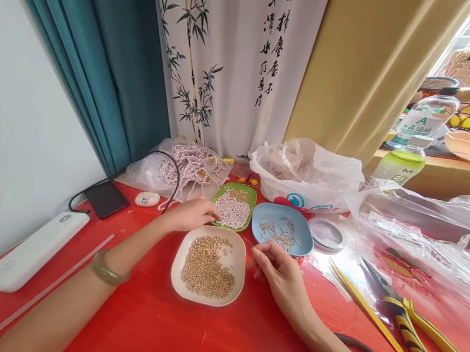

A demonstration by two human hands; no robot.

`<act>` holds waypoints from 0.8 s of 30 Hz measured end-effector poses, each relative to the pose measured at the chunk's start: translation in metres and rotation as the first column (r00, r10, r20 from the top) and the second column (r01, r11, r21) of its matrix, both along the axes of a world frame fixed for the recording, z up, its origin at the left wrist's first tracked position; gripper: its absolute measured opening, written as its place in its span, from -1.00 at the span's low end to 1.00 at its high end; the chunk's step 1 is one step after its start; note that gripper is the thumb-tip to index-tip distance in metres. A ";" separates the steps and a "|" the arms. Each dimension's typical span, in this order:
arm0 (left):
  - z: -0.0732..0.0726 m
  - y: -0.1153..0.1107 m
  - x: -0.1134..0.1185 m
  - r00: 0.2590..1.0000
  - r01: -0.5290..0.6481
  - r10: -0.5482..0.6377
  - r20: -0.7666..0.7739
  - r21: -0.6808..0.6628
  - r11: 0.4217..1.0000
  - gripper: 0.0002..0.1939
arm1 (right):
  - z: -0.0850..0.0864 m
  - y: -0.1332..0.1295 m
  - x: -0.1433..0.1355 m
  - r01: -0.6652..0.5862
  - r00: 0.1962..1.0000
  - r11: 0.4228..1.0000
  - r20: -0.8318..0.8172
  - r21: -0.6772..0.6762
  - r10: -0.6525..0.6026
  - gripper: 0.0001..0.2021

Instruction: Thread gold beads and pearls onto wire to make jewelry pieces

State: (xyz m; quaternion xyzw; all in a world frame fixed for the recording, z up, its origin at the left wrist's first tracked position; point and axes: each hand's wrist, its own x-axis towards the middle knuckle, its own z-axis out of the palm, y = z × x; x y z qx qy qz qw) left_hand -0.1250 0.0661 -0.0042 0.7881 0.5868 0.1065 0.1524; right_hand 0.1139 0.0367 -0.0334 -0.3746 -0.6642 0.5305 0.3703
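My left hand (193, 214) reaches over the left edge of a green tray (252, 204), fingertips pressed together at the pale pink pearl beads (232, 210) in it. Whether a bead is between those fingers is too small to see. To the right of a cream dish (238, 283) full of small gold beads (208, 267), my right hand (278, 266) is closed in a pinch. A thin, faint wire (248, 241) shows at its fingertips. Just behind that hand lies a blue tray (305, 242) with small metal pins and beads (282, 232).
Strings of pink beads (194, 166) lie at the back beside a plastic bag (306, 175). A phone (106, 198) and a white power bank (33, 251) are on the left. Yellow tweezers (368, 307), pliers (416, 329) and a tape roll (327, 233) lie on the right.
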 end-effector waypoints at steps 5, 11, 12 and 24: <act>-0.002 0.006 -0.002 0.999 -0.040 0.038 0.035 0.052 0.998 -0.70 | -0.001 0.000 0.000 0.002 1.000 1.000 0.004 -0.002 -0.002 -0.80; -0.009 0.012 -0.010 0.992 -0.121 0.124 -0.001 0.214 0.969 -0.65 | 0.000 0.000 0.000 0.002 1.000 1.000 0.017 0.005 -0.002 -0.80; -0.011 0.013 -0.012 0.994 -0.107 0.112 -0.013 0.209 0.972 -0.63 | 0.001 0.000 0.000 0.003 1.000 1.000 0.020 0.007 -0.003 -0.80; -0.011 0.015 -0.006 0.998 -0.060 0.058 0.017 0.258 0.964 -0.68 | 0.000 0.002 -0.001 0.002 0.999 0.999 0.036 0.032 -0.003 -0.80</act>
